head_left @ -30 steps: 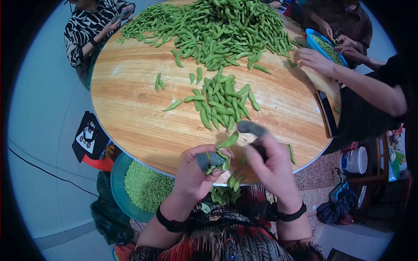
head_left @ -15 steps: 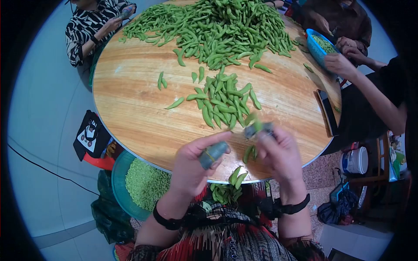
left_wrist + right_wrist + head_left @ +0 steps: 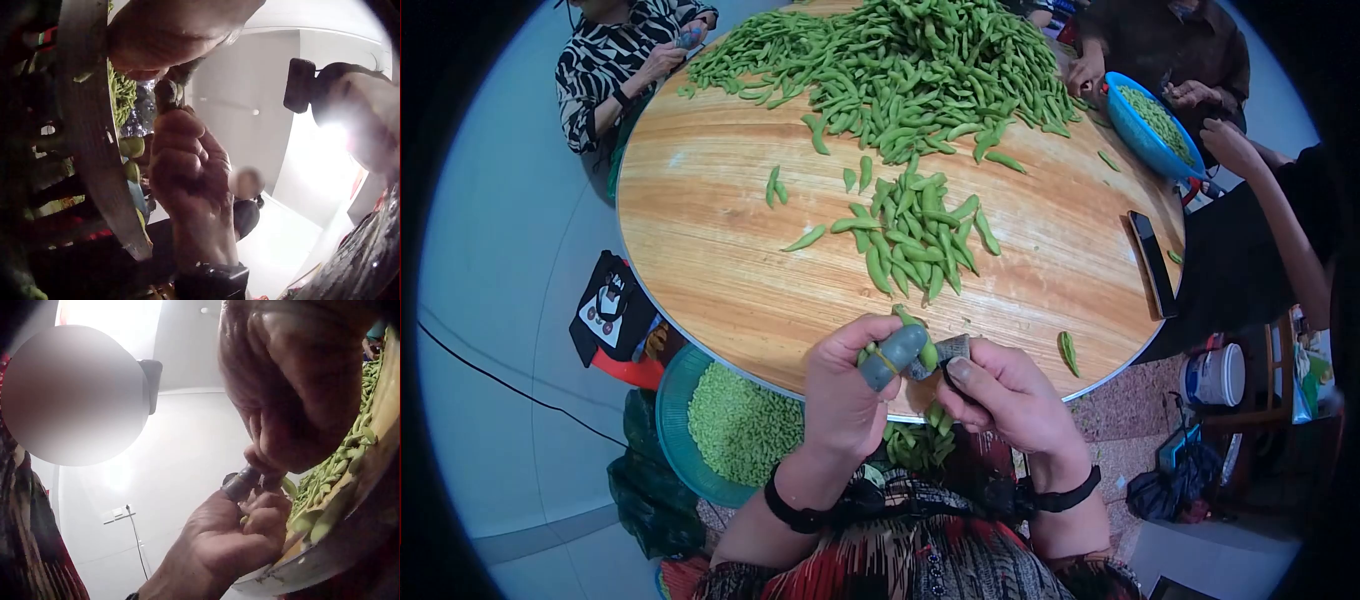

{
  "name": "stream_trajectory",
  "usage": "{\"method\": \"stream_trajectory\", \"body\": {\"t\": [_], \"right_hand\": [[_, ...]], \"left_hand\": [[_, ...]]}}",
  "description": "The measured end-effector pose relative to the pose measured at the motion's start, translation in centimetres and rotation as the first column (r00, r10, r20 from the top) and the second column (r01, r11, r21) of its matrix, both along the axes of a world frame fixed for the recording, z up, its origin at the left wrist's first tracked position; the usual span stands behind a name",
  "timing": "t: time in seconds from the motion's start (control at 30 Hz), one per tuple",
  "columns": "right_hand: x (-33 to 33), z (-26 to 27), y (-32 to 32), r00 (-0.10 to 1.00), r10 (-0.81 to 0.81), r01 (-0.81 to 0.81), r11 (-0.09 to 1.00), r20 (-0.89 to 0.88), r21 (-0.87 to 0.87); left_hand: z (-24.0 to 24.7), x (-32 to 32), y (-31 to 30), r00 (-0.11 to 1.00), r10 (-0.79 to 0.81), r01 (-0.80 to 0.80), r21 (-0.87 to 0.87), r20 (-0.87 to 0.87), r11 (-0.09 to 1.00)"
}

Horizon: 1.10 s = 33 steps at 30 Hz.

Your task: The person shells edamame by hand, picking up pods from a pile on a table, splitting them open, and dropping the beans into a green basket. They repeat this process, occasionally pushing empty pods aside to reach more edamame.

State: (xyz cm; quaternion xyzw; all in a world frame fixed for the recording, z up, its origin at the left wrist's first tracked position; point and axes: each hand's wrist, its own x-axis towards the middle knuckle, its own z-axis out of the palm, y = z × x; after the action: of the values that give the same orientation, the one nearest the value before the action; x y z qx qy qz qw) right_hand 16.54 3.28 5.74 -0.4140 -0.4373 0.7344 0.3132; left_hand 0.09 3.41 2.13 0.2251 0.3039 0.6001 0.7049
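In the head view my left hand [image 3: 843, 385] pinches a green pod [image 3: 905, 316] between its thumb and grey-covered finger, above the table's near edge. My right hand [image 3: 1015, 395] meets it from the right; its grey-covered fingertips touch the pod's side, thumb bent over them. Whether the right fingers also hold a pod is hidden. Both wrist views show the two hands fingertip to fingertip, the right hand [image 3: 194, 169] in the left wrist view and the left hand [image 3: 225, 540] in the right wrist view. A small heap of pods [image 3: 915, 235] lies beyond the hands.
A large pod pile [image 3: 930, 70] covers the table's far side. A teal basket of shelled beans [image 3: 662, 425] stands below left. A phone [image 3: 1150, 262] lies at the right edge, near a blue basket [image 3: 1140, 130]. Other people sit around the table [image 3: 710, 240].
My right hand went from above the table's near part back to my left hand, which now holds a pod. At the right, another person's hand drew back from the blue basket.
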Motion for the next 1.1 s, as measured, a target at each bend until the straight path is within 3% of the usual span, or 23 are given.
{"method": "stream_trajectory", "body": {"t": [0.1,0.2,0.23,0.27,0.4,0.43,0.47,0.5,0.57,0.6,0.67,0.7,0.73,0.77,0.8,0.83,0.87,0.9,0.97,1.1], "right_hand": [[0.0,-0.1,-0.1,0.999,0.020,-0.024,0.996,0.050,0.091],[0.2,-0.1,-0.2,0.993,-0.005,-0.008,0.994,0.119,0.110],[0.3,0.1,-0.2,0.998,0.008,-0.010,0.999,-0.063,-0.038],[0.4,0.2,-0.2,0.970,-0.008,-0.038,0.982,-0.244,-0.182],[-0.1,-0.6,-0.5,0.975,-0.026,-0.009,0.987,-0.218,-0.159],[-0.6,-1.5,-0.6,0.997,-0.080,0.078,0.986,0.005,0.148],[-0.9,-1.9,-0.6,0.960,-0.196,0.086,0.887,0.202,0.453],[-0.9,-1.6,-0.5,0.960,-0.195,0.085,0.887,0.202,0.454],[-0.9,-0.9,-0.2,0.979,-0.191,0.185,0.979,0.065,0.087],[-0.6,-1.0,0.0,0.979,-0.191,0.185,0.979,0.066,0.087],[-0.1,-1.3,0.5,0.920,-0.161,0.099,0.977,-0.357,-0.186],[-0.2,-1.1,0.6,0.921,-0.158,0.096,0.978,-0.357,-0.185],[-0.3,-0.6,0.6,0.986,-0.164,0.166,0.982,-0.023,0.095],[-0.5,-0.3,0.6,0.921,-0.248,0.125,0.919,0.301,0.373],[-0.6,-0.2,0.7,0.921,-0.247,0.125,0.920,0.302,0.372],[-0.7,-0.1,1.0,0.901,-0.340,0.194,0.871,0.268,0.452],[-0.8,-0.1,1.2,0.875,-0.428,0.259,0.809,0.227,0.527],[-0.8,-0.4,1.6,0.884,-0.421,0.261,0.803,0.201,0.535],[-1.2,-0.3,1.9,0.904,-0.400,0.294,0.839,0.152,0.459],[-2.3,-0.8,2.3,0.913,-0.409,0.390,0.865,-0.006,0.316]], "left_hand": [[0.1,0.4,-0.2,0.990,0.050,-0.039,0.082,-0.132,0.996],[0.1,0.2,-0.2,1.000,0.010,-0.009,0.066,-0.016,0.998],[-0.4,-0.5,0.0,0.960,-0.182,0.181,0.023,0.213,0.983],[-0.7,-0.9,0.1,0.833,-0.343,0.369,0.025,0.434,0.929],[0.5,-0.3,0.2,0.839,-0.348,0.377,0.015,0.418,0.926],[0.8,0.3,0.0,0.962,-0.272,0.272,0.029,0.021,0.962],[1.0,0.6,-0.1,0.918,-0.133,0.177,0.087,-0.375,0.980],[1.2,0.6,-0.1,0.918,-0.131,0.176,0.088,-0.375,0.980],[1.4,0.6,0.0,0.919,-0.111,0.137,0.042,-0.379,0.990],[1.1,0.5,0.0,0.919,-0.110,0.136,0.042,-0.379,0.990],[-0.1,0.4,-0.1,0.987,-0.099,0.111,0.095,-0.124,0.989],[-0.5,0.4,0.0,0.988,-0.096,0.108,0.096,-0.124,0.990],[-0.9,0.3,0.2,0.984,-0.026,0.056,0.170,-0.176,0.984],[-1.1,0.3,0.2,0.974,0.046,0.010,0.244,-0.221,0.970],[-1.0,0.1,0.3,0.974,0.046,0.009,0.242,-0.221,0.970],[-0.9,-0.2,0.5,0.850,0.155,0.065,0.393,-0.504,0.917],[-0.7,-0.3,0.6,0.639,0.299,0.169,0.508,-0.709,0.845],[-0.4,-0.1,0.5,0.640,0.298,0.170,0.509,-0.708,0.844],[0.5,0.4,0.5,0.389,0.453,0.190,0.552,-0.802,0.812],[0.7,0.2,0.6,0.340,0.475,0.241,0.563,-0.812,0.791]]}}
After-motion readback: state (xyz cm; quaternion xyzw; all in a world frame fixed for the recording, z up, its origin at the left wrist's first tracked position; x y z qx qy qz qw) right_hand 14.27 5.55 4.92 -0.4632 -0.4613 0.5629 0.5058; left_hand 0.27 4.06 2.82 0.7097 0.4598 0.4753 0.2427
